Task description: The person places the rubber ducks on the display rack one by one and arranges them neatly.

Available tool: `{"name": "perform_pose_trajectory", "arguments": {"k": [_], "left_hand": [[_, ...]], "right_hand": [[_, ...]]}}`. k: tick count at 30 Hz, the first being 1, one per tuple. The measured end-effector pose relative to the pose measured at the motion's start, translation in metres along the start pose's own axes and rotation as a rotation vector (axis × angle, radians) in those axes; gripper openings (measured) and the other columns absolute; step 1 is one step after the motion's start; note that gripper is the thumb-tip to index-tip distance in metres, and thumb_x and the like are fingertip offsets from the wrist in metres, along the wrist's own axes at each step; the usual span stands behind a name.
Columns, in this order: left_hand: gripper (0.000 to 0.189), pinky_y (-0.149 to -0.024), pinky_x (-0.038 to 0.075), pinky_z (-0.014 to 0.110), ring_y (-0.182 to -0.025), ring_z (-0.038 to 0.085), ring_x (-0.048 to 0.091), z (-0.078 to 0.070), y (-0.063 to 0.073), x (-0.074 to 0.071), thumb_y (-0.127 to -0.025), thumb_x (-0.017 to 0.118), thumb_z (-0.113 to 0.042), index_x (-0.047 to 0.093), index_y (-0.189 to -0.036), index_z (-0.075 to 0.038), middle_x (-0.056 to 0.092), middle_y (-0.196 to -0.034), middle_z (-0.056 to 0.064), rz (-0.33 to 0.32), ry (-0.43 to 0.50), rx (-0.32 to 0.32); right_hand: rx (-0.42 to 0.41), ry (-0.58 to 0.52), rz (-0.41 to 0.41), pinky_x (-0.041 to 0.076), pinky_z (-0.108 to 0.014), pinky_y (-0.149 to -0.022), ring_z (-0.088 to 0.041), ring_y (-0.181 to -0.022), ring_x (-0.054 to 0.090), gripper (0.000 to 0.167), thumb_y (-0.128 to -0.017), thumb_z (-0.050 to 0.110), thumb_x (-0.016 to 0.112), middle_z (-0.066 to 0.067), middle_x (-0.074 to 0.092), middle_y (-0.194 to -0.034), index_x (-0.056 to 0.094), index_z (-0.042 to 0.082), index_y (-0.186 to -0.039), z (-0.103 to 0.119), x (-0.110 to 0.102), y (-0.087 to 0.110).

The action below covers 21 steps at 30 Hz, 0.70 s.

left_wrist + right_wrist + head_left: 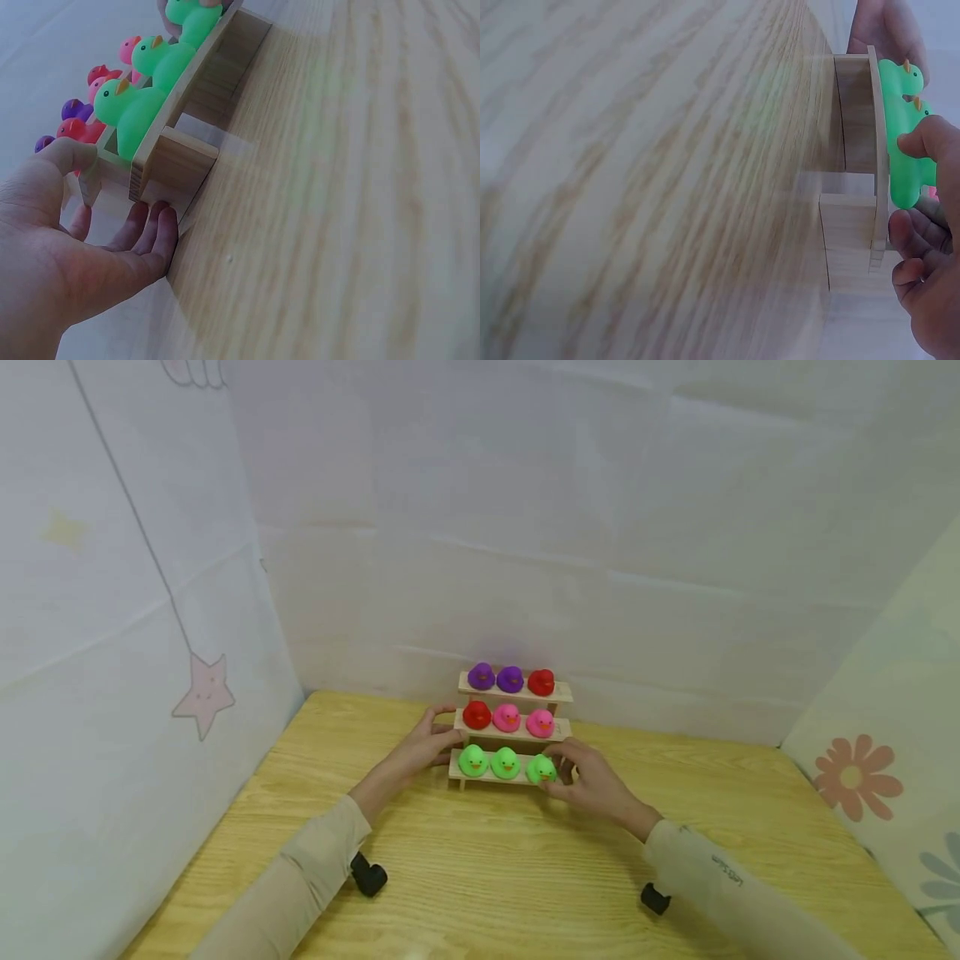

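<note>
A three-step wooden stand point(495, 779) bears small rubber ducks. Purple ducks point(510, 678) and a red duck point(541, 682) sit on the top step. On the middle one are another red duck point(477, 715) and two pink ducks point(506, 718). Along the bottom step are green ducks point(473, 761). My left hand point(422, 747) holds the stand's left end, thumb over the middle step's end and fingers by the lower side. With thumb and fingers, my right hand point(596, 781) pinches the rightmost green duck point(905, 176) at the bottom step's right end. Its fingertips are partly hidden in the head view.
The stand rests on a wood-grain table point(480, 868), near the white cloth point(525, 568) at the back. Printed cloth hangs at both sides. Black wrist-camera parts point(367, 874) show beneath the sleeves.
</note>
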<state>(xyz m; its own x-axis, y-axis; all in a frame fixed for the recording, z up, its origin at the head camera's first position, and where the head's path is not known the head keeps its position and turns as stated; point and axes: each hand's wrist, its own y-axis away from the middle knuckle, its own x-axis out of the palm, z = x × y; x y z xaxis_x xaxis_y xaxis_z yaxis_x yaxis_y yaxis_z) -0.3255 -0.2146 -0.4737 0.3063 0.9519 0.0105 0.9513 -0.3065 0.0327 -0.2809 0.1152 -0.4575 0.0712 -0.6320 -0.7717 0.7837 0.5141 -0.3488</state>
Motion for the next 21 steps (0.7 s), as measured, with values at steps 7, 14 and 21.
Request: {"name": "perform_pose_trajectory", "arguments": {"k": [7, 14, 21], "left_hand": [[0.078, -0.1, 0.051, 0.045, -0.122, 0.036, 0.058, -0.0008, 0.001, 0.0014, -0.098, 0.07, -0.031, 0.022, -0.158, -0.017, 0.045, -0.143, 0.024, 0.019, -0.008, 0.002], [0.077, -0.102, 0.049, 0.046, -0.125, 0.038, 0.055, -0.003, 0.0025, 0.0008, -0.098, 0.07, -0.03, 0.023, -0.158, -0.018, 0.044, -0.144, 0.026, 0.013, -0.004, -0.005], [0.073, -0.103, 0.048, 0.049, -0.127, 0.042, 0.053, 0.0008, 0.0038, 0.0015, -0.099, 0.069, -0.026, 0.024, -0.156, -0.019, 0.042, -0.144, 0.027, 0.02, 0.018, -0.012]], "right_hand": [[-0.005, 0.005, -0.001, 0.052, -0.029, -0.061, -0.017, -0.078, 0.06, 0.038, -0.086, 0.017, 0.084, 0.003, 0.06, -0.096, 0.068, 0.009, -0.12, 0.001, 0.0014, 0.0006], [-0.028, -0.008, -0.006, 0.05, -0.029, -0.061, -0.023, -0.077, 0.06, 0.036, -0.087, 0.013, 0.082, -0.005, 0.061, -0.094, 0.069, 0.006, -0.12, 0.0032, 0.0024, -0.0027], [0.003, 0.01, -0.014, 0.049, -0.027, -0.06, -0.023, -0.075, 0.058, 0.041, -0.085, 0.01, 0.079, 0.0, 0.057, -0.096, 0.068, 0.002, -0.123, 0.0028, 0.0073, -0.0024]]}}
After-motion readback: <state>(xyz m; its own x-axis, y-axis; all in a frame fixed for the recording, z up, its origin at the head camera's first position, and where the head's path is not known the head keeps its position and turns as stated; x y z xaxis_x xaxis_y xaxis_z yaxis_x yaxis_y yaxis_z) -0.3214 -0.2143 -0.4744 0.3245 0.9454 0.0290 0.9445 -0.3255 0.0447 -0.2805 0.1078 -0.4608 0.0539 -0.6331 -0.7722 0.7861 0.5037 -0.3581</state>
